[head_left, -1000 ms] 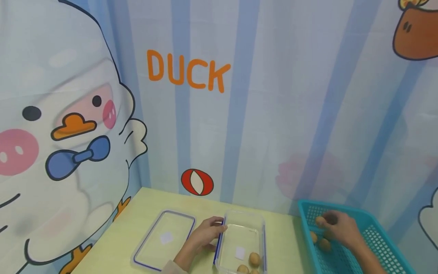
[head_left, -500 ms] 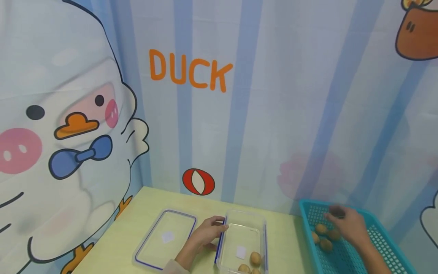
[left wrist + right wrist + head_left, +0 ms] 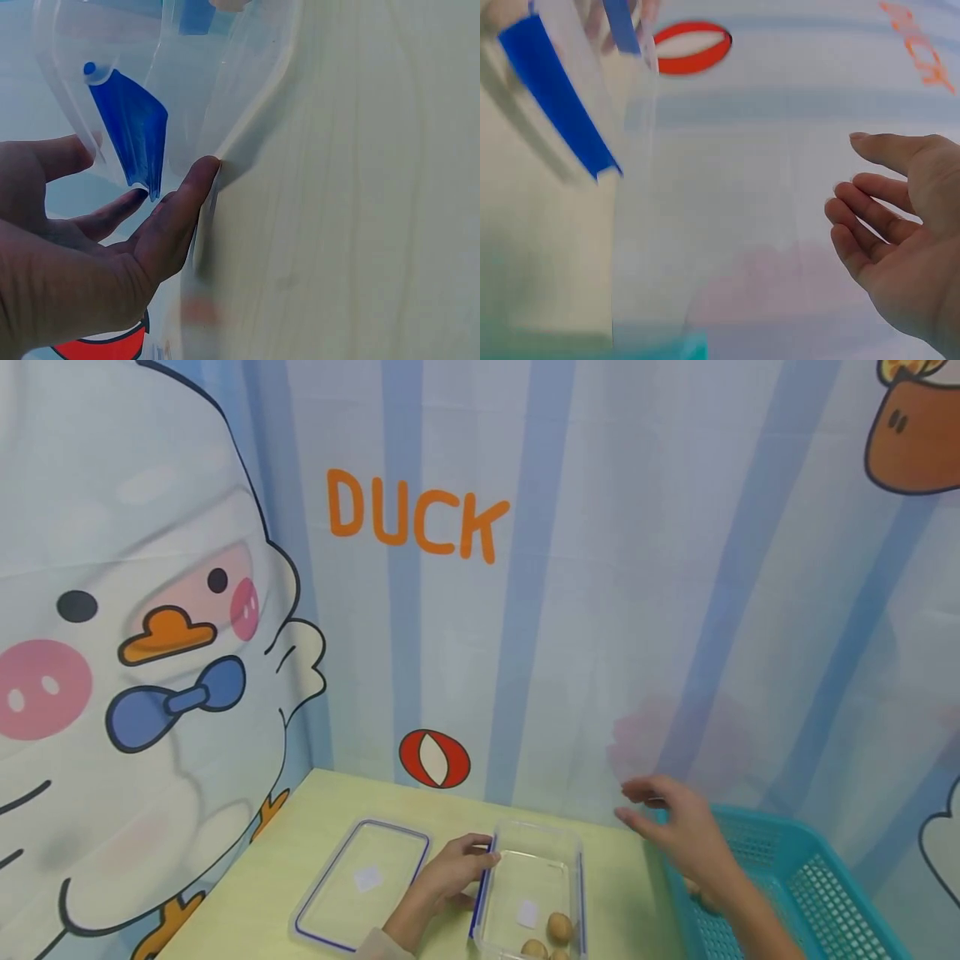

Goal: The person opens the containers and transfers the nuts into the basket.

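A clear plastic food container (image 3: 528, 860) with blue side clips stands on the table without its lid. Several round tan-brown things (image 3: 559, 927), about walnut size, lie at its near end. My left hand (image 3: 456, 868) holds the container's left side; the left wrist view has its fingers (image 3: 196, 184) at the bottom edge and the thumb up by the rim, around a blue clip (image 3: 135, 127). My right hand (image 3: 686, 835) hovers over the left rim of a turquoise basket (image 3: 817, 860), thumb and fingers parted, nothing between them. More tan things (image 3: 705, 897) in the basket are partly hidden behind the right forearm.
A clear lid (image 3: 360, 885) with a blue seal lies flat left of the container, near the left forearm. Behind the pale wooden table (image 3: 465, 810) hangs a striped curtain (image 3: 585, 610) with duck pictures, close past the container's far end.
My right hand has left the tan things in the basket and come up and leftward to its left rim, empty. The left hand and container stay in place.
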### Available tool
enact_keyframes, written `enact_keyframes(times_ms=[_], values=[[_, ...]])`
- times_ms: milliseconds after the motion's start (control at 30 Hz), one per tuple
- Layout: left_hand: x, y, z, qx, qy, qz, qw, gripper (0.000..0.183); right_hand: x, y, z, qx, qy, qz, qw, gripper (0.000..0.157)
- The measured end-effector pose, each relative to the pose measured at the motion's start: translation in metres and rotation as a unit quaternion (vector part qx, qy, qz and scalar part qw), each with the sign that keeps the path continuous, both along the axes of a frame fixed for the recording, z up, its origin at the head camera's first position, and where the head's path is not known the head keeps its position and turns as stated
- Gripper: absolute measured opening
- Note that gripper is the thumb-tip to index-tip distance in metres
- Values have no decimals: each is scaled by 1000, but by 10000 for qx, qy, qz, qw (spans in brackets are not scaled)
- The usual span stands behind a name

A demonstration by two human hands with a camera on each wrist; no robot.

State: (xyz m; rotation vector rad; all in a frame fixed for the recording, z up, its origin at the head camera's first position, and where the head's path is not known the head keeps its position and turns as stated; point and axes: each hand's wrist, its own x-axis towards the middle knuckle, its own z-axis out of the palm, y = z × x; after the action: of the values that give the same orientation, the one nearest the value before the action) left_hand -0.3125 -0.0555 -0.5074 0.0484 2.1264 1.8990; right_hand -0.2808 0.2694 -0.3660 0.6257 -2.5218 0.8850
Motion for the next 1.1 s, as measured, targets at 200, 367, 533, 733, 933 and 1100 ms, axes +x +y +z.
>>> enact_keyframes(times_ms=[200,367,533,733,933,1100], values=[[0,-1,-1,24,-3,8,10000,58,3,-39,-13,-4,-261,652,9975,32],[1,-2,-1,-3,-26,0,10000,58,2,-59,-30,191,-556,1167,9914,29],[1,-2,0,-39,-25,-24,10000,58,1,-72,-45,516,-1135,1829,9752,31],[1,-2,1,-45,40,-49,10000,56,4,-85,-60,797,-2023,2134,9525,33],[2,-2,3,-36,53,-61,10000,56,8,-93,-70,930,-2579,2421,9307,27],[2,-2,4,-44,33,-65,10000,56,11,-98,-82,1206,-2685,2395,9252,25]])
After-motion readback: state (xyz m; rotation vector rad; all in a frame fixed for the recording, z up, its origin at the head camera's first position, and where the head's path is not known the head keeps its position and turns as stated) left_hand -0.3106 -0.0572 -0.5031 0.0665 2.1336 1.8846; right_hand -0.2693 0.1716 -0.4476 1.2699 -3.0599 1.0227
